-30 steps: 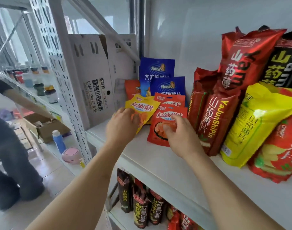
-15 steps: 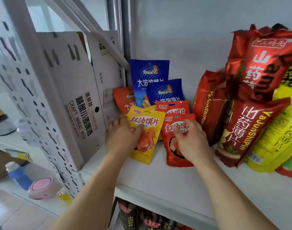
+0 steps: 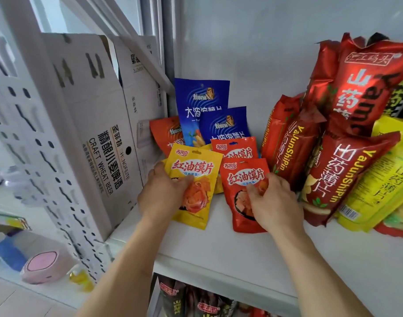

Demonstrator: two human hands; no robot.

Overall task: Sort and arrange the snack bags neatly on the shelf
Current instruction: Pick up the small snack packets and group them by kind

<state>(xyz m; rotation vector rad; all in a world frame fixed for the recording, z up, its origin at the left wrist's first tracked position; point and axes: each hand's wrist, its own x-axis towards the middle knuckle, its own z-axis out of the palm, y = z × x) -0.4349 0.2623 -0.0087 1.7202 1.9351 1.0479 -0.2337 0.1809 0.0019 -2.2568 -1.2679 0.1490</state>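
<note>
On the white shelf (image 3: pixel 219 248) my left hand (image 3: pixel 159 197) holds a small yellow snack bag (image 3: pixel 196 179) by its left edge, thumb across the front. My right hand (image 3: pixel 273 202) grips a small red snack bag (image 3: pixel 241 177) beside it, fingers curled over the right edge. Both bags stand propped upright, side by side. Behind them stand another small red bag (image 3: pixel 235 148), two blue bags (image 3: pixel 200 104) and an orange bag (image 3: pixel 165 133) against the wall.
Big red yam-chip bags (image 3: pixel 294 143) and yellow ones (image 3: pixel 379 179) lean in a pile at the right. A flattened cardboard beer carton (image 3: pixel 100 124) stands at the left against the perforated upright. More dark snack bags (image 3: pixel 196 303) fill the shelf below.
Both small bags have been stood more upright and drawn closer side by side. The view has come nearer to the shelf.
</note>
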